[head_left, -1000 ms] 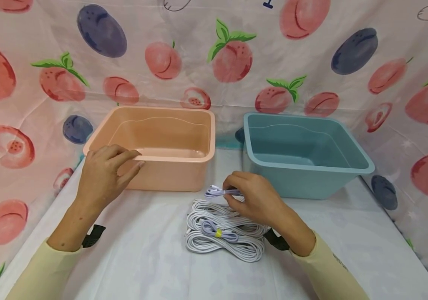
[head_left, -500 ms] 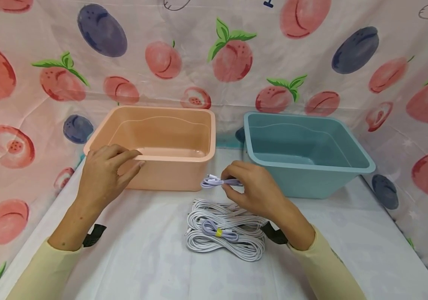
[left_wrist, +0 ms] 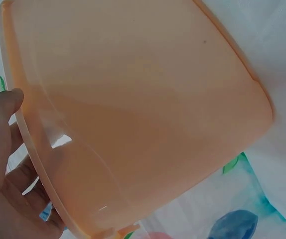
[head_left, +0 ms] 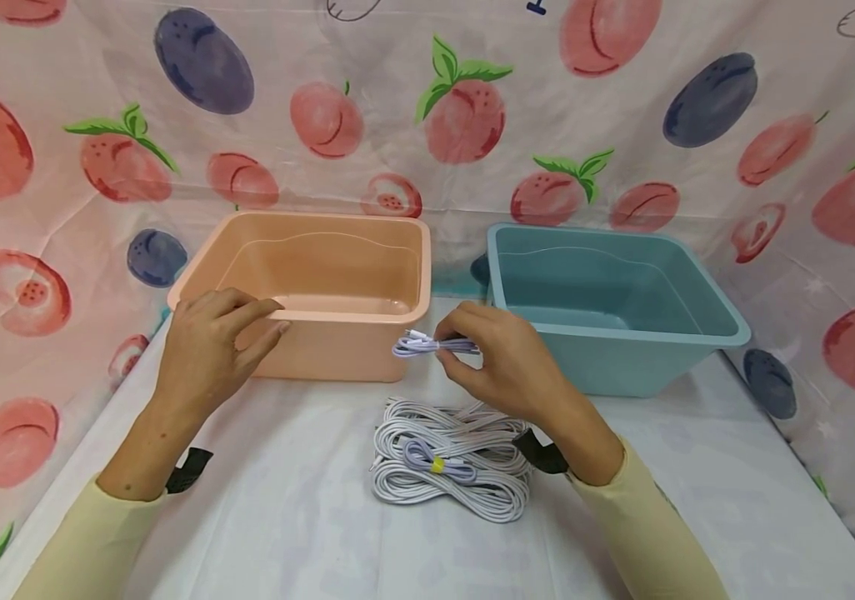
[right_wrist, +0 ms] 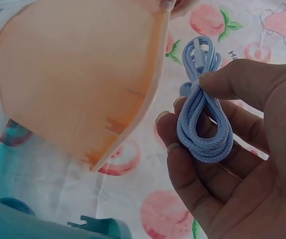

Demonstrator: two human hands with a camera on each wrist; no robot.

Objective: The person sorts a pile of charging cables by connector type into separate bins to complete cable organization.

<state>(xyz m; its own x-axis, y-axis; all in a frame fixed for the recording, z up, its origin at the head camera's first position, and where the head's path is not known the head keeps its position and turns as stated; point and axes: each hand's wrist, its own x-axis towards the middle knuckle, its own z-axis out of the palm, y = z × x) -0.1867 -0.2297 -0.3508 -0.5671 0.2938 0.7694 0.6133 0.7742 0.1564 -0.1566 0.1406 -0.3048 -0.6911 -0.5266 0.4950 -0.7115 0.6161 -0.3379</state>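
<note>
Since the earlier frames the right hand (head_left: 502,367) has risen from the cable pile (head_left: 450,462) and moved toward the peach tub (head_left: 397,321), carrying a small lilac cable coil (head_left: 416,344); the left hand (head_left: 206,350) has not moved.

Right hand: thumb and fingers (right_wrist: 183,174) pinch the coil (right_wrist: 200,107) about its middle, one looped end and a plug sticking out. The coil hangs in the air just right of the tub's near right corner, above the pile and clear of it.

Left hand: it rests on the tub's near left corner, fingers loosely bent over the rim, thumb (left_wrist: 3,107) against the outer wall; it holds nothing else.

Progress, as judged: one coil is lifted and not yet set down. Both the peach tub and the teal tub (head_left: 697,333) to its right look empty, so the bulk of the work remains. In the pile, near of the tub, a second lilac coil with a yellow band (head_left: 437,466) lies on white cables.

Limits: the pile's right edge is behind the right wrist, so a count is not possible. The tub's near floor is hidden by its wall.
</note>
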